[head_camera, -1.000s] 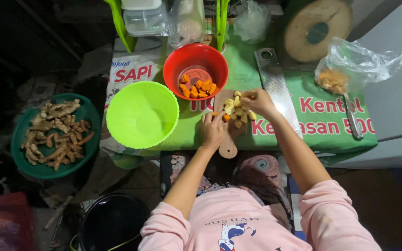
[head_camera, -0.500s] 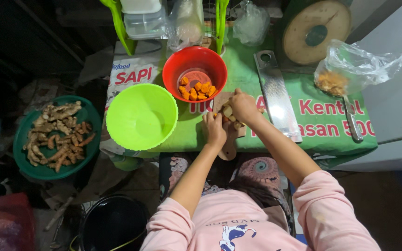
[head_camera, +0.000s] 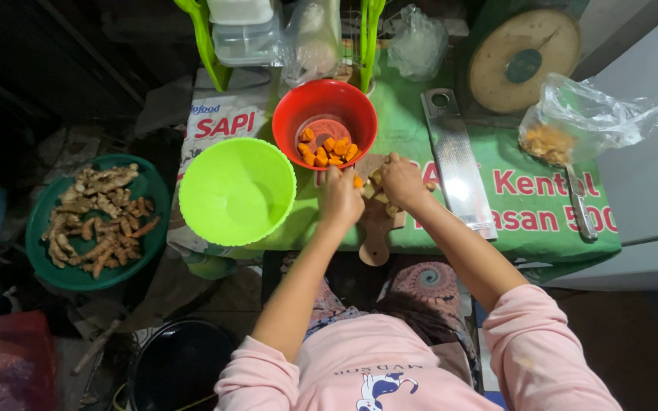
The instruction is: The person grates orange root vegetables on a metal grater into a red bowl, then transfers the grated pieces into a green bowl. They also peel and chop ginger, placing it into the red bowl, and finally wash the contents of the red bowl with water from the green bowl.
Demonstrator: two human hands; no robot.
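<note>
A small wooden cutting board (head_camera: 375, 228) is lying at the counter's (head_camera: 527, 221) near edge, carrying orange and pale root pieces (head_camera: 378, 190). The left hand (head_camera: 342, 199) is pinching an orange piece (head_camera: 357, 183) in its grip; the right hand (head_camera: 403, 181) is curling over the pieces, its grip hidden, so I cannot tell its state. At twelve o'clock from the board a red bowl (head_camera: 324, 114) is holding orange chunks (head_camera: 327, 149). At nine o'clock a lime-green bowl (head_camera: 237, 190) is sitting unfilled. Farther that way a dark green tray (head_camera: 97, 221) is holding whole roots. At three o'clock a metal grater (head_camera: 458, 167) is lying on the green printed cover, with a clear bag (head_camera: 584, 114) of brownish bits beyond.
</note>
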